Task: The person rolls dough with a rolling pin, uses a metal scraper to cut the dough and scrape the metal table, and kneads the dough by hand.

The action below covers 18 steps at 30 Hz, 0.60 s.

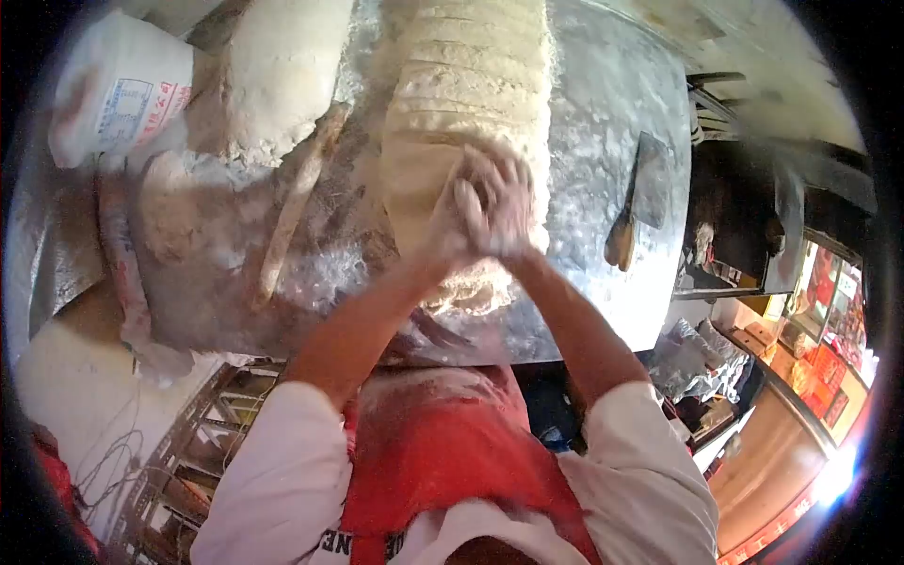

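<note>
Dough slab (466,94), one, ridged crosswise, lying at upper centre of the frame.
We listed the left hand (468,212) and right hand (508,207) overlapping on its lower part; blur kept us from telling whether either gripped. A wooden rolling pin (299,202) lay left of the slab. We judged that lopsided pressure could tear or thin the slab beneath them.

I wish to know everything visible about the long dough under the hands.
The long dough is pale cream and looks soft. Crosswise lines, perhaps cuts, mark its far part; nearer the person it is smoother, with a ragged near end. It lies flat on the metal-looking table and runs past the picture's top edge. The left hand and right hand, together and blurred, are on its nearer part.
</note>
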{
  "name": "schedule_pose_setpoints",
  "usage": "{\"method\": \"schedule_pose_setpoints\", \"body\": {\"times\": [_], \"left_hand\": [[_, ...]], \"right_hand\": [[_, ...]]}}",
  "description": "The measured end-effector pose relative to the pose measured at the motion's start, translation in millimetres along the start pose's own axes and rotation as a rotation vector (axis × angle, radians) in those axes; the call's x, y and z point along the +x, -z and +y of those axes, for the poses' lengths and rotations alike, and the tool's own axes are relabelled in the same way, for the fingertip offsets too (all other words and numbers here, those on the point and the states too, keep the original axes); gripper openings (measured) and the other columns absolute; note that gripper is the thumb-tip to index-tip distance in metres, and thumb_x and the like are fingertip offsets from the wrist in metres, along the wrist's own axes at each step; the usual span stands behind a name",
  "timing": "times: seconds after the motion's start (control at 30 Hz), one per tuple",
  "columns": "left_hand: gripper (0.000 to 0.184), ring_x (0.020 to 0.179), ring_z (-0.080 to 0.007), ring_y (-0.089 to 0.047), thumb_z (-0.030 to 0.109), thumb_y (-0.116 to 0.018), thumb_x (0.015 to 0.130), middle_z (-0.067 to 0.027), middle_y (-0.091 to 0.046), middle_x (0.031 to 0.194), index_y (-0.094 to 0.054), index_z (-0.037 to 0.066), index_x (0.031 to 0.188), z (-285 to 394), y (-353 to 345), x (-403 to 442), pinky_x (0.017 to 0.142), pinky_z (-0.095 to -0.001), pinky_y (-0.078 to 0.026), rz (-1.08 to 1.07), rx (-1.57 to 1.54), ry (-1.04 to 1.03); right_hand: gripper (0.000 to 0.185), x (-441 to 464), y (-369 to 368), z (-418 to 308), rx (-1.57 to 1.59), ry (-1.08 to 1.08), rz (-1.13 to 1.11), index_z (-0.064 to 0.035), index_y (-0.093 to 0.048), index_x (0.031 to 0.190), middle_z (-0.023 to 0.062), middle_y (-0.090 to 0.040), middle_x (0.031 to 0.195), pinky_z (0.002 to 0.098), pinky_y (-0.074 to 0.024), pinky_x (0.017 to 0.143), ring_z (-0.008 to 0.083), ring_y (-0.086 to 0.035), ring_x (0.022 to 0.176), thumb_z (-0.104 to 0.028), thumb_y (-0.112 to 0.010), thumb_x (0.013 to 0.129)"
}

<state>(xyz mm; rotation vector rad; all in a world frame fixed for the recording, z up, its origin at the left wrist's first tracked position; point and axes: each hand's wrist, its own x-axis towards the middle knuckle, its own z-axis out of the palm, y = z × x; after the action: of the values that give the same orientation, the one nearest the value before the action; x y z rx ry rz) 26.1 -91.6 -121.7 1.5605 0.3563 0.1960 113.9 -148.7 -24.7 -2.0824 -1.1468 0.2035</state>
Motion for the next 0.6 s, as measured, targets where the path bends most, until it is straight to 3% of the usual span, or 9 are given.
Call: {"method": "schedule_pose_setpoints", "body": {"times": [0.03,0.13,0.23,0.3,0.37,0.4,0.47,0.57,0.6], "left_hand": [[0.060,0.137,-0.0269,-0.034,0.046,-0.048,0.091,-0.0114,-0.046,0.141,-0.044,0.009,0.138,51,12,-24,0.118,-0.0495,-0.015,0.004,0.486,-0.117],[0.064,0.137,-0.0271,-0.034,0.049,-0.056,0.086,-0.0135,-0.048,0.138,-0.049,0.008,0.134,58,23,-36,0.117,-0.0502,-0.014,0.079,0.996,-0.225],[0.067,0.138,-0.0300,-0.032,0.047,-0.061,0.082,-0.0139,-0.049,0.137,-0.048,0.007,0.135,45,20,-41,0.117,-0.0496,-0.015,0.275,0.815,-0.475],[0.064,0.132,-0.0313,-0.038,0.047,-0.061,0.083,-0.0134,-0.052,0.132,-0.051,0.008,0.133,7,19,-43,0.117,-0.0499,-0.016,0.199,1.001,-0.302],[0.067,0.130,-0.0289,-0.040,0.048,-0.065,0.085,-0.0166,-0.046,0.134,-0.044,0.007,0.133,-8,25,-27,0.111,-0.0466,-0.030,0.118,0.728,-0.174],[0.054,0.122,-0.0241,-0.046,0.039,-0.063,0.090,-0.0152,-0.049,0.130,-0.047,0.007,0.130,99,52,5,0.106,-0.0434,-0.037,-0.173,0.349,0.031],[0.051,0.114,-0.0281,-0.052,0.035,-0.058,0.092,-0.0155,-0.052,0.126,-0.046,0.008,0.133,57,52,24,0.099,-0.0435,-0.044,-0.196,0.334,0.057],[0.037,0.112,-0.0251,-0.054,0.033,-0.055,0.090,-0.0108,-0.056,0.119,-0.054,0.012,0.121,25,48,44,0.097,-0.0427,-0.045,0.068,0.790,-0.188],[0.034,0.111,-0.0241,-0.054,0.033,-0.054,0.090,-0.0093,-0.057,0.117,-0.057,0.013,0.117,8,48,52,0.096,-0.0424,-0.045,0.163,0.942,-0.262]], "right_hand": [[0.049,-20,-12,10,0.134,0.111,-0.026,-0.0136,-0.060,0.128,0.0149,-0.058,0.129,0.0519,-0.0287,0.109,0.0381,-0.048,0.122,-0.037,-0.057,0.084],[0.046,-22,-24,3,-0.021,0.140,0.001,-0.0137,-0.063,0.123,0.0097,-0.060,0.124,0.0493,-0.0326,0.104,0.0329,-0.051,0.119,-0.034,-0.057,0.082],[0.045,-20,-26,3,-0.100,0.189,-0.004,-0.0149,-0.062,0.123,0.0079,-0.058,0.123,0.0498,-0.0319,0.103,0.0323,-0.050,0.117,-0.033,-0.058,0.081],[0.043,-18,-20,-8,-0.201,0.159,-0.042,-0.0141,-0.062,0.121,0.0080,-0.058,0.120,0.0505,-0.0309,0.103,0.0308,-0.050,0.117,-0.032,-0.059,0.081],[0.040,9,3,-18,-0.141,0.152,-0.072,-0.0134,-0.062,0.116,0.0086,-0.058,0.121,0.0503,-0.0328,0.103,0.0301,-0.052,0.115,-0.031,-0.061,0.081],[0.036,32,15,-21,-0.133,0.192,-0.183,-0.0111,-0.062,0.112,0.0110,-0.060,0.116,0.0494,-0.0357,0.100,0.0317,-0.054,0.110,-0.029,-0.061,0.081],[0.025,73,31,-28,-0.053,0.300,-0.265,-0.0069,-0.061,0.099,0.0150,-0.061,0.100,0.0465,-0.0437,0.091,0.0350,-0.059,0.096,-0.025,-0.062,0.082],[0.022,87,-9,8,-0.063,0.084,-0.200,-0.0052,-0.061,0.092,0.0152,-0.060,0.093,0.0452,-0.0467,0.082,0.0358,-0.058,0.089,-0.023,-0.063,0.079],[0.025,81,-18,25,-0.105,0.254,-0.044,-0.0057,-0.063,0.092,0.0153,-0.060,0.092,0.0464,-0.0472,0.076,0.0361,-0.058,0.086,-0.022,-0.065,0.073]]}}
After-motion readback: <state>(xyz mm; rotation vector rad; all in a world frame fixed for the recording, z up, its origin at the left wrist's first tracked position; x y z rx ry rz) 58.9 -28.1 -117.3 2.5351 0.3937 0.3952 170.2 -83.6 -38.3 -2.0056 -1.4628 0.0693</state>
